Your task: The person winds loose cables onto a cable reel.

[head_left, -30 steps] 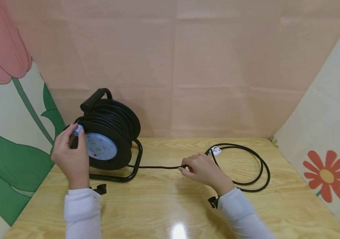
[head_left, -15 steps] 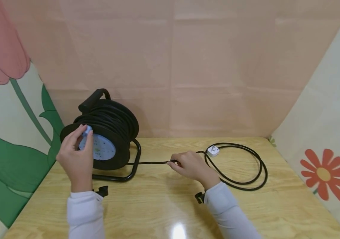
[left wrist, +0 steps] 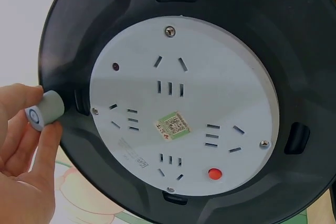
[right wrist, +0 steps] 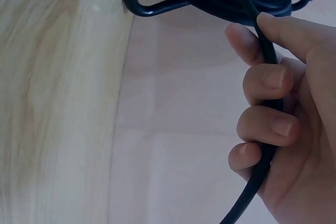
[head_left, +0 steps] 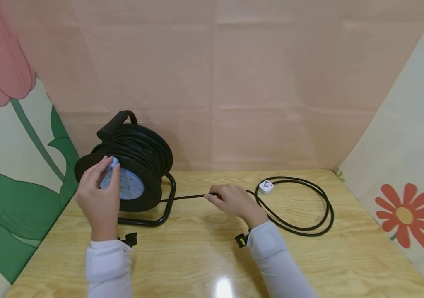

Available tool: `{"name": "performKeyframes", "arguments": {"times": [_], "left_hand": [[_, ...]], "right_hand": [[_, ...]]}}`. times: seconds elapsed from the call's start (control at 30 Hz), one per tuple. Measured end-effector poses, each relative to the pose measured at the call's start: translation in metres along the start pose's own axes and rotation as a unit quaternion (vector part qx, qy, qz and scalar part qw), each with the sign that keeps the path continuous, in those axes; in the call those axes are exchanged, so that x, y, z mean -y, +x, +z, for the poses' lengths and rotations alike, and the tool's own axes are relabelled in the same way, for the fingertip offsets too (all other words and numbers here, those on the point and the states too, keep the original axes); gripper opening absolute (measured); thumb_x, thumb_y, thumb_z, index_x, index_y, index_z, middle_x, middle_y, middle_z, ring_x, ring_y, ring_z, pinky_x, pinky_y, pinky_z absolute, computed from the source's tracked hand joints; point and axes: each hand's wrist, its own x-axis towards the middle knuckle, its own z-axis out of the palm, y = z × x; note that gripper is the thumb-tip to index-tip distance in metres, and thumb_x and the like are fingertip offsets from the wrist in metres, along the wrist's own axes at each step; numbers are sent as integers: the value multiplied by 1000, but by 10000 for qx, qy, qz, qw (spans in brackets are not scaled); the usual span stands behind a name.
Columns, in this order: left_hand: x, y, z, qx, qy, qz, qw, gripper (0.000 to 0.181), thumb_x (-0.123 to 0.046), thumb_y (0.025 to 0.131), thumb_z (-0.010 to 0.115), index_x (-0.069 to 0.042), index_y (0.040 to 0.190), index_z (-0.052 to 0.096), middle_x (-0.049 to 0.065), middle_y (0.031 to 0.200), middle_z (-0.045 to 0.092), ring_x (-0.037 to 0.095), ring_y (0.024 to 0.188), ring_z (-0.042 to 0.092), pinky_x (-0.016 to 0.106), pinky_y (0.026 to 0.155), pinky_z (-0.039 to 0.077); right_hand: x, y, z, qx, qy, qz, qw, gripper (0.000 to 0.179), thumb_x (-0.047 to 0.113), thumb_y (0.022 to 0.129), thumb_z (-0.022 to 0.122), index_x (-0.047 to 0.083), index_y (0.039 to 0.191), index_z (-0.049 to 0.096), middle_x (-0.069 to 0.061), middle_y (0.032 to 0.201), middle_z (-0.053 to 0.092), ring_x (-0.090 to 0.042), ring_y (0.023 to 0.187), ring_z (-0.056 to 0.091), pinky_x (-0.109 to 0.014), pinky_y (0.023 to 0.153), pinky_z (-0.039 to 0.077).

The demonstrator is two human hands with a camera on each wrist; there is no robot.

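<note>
A black cable reel [head_left: 133, 145] with a grey-blue socket panel [left wrist: 178, 103] stands at the left of the table. My left hand [head_left: 102, 194] pinches the small blue crank knob [left wrist: 50, 109] on the reel's front disc, between thumb and fingertips. Black cable [head_left: 189, 196] runs from the low right side of the reel to my right hand [head_left: 232, 200]. In the right wrist view its fingers curl round the cable [right wrist: 270, 77]. Beyond that hand the cable lies in loose loops [head_left: 331, 211], with a white plug [head_left: 266, 187] at the loops' left side.
The reel rests on a black tube frame [head_left: 148, 222] and carries a black carrying handle [head_left: 113, 125] on top. A wooden table [head_left: 182, 256] lies underneath. Pinkish sheeting [head_left: 212, 82] forms the back, with flower-printed panels [head_left: 413, 124] at the sides.
My left hand and the knob have moved right along the front disc, which has turned. My right hand, gripping the cable, has shifted left toward the reel. The plug now shows more fully.
</note>
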Motion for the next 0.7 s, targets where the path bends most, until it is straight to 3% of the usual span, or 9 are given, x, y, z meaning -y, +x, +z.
{"name": "performKeyframes", "arguments": {"times": [0.23, 0.43, 0.7], "left_hand": [[-4, -1, 1, 113, -113, 26, 9999, 20, -10, 88, 78, -4, 108, 78, 3, 111, 72, 12, 112, 64, 21, 92, 52], [-6, -4, 1, 305, 132, 200, 9992, 19, -10, 88, 79, -6, 106, 79, 4, 108, 72, 15, 109, 66, 16, 89, 51], [-11, -2, 0, 497, 373, 309, 9976, 19, -8, 87, 78, -6, 106, 79, 3, 109, 73, 18, 106, 67, 12, 88, 49]], "right_hand": [[3, 5, 4, -34, 38, 29, 10000, 26, 40, 103, 56, 20, 103, 73, 14, 78, 65, -3, 60, 53, -28, 58, 47], [2, 5, 14, -28, -314, 66, 9995, 28, 44, 103, 55, 22, 104, 73, 15, 74, 63, -1, 57, 51, -26, 55, 46], [4, 6, 17, -11, -200, -9, 9998, 25, 38, 104, 54, 22, 105, 73, 15, 69, 59, -3, 54, 47, -26, 50, 41]]}}
